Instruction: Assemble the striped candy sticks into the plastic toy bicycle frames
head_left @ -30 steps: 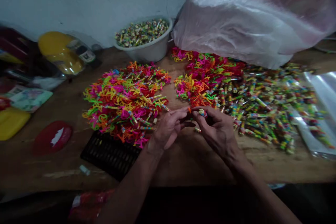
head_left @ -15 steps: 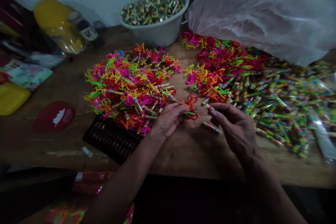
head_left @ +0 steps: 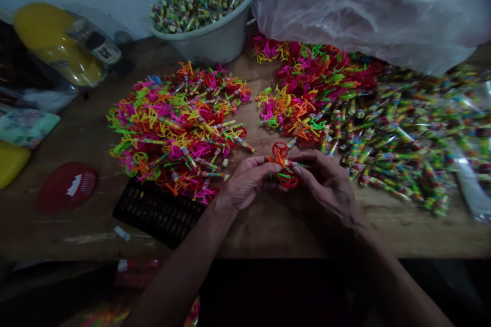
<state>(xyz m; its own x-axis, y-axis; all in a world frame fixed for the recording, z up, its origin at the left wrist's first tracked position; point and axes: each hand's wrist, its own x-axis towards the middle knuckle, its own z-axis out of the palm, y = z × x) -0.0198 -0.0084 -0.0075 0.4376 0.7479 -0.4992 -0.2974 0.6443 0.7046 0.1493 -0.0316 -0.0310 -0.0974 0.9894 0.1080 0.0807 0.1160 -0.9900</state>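
Between the fingers of my left hand [head_left: 249, 179] is a small plastic piece [head_left: 279, 156], orange with red rings and a bit of green. My right hand [head_left: 326, 179] pinches a small patterned tube [head_left: 294, 163], its end against the orange piece. A heap of bright plastic pieces [head_left: 172, 127], some with tubes attached, lies left of my hands. Beyond my right hand is another heap of coloured pieces [head_left: 307, 92], and beside it many wrapped patterned tubes [head_left: 395, 148].
A grey tub [head_left: 215, 41] full of tubes stands at the back. A translucent plastic bag [head_left: 356, 5] hangs over the right heap. At left are a black slotted tray [head_left: 153, 214], a red item [head_left: 67, 186] and a yellow container [head_left: 46, 36].
My right hand has moved left, bringing its tube against the orange piece in my left hand. The camera view has shifted, and the tub and heaps appear further left.
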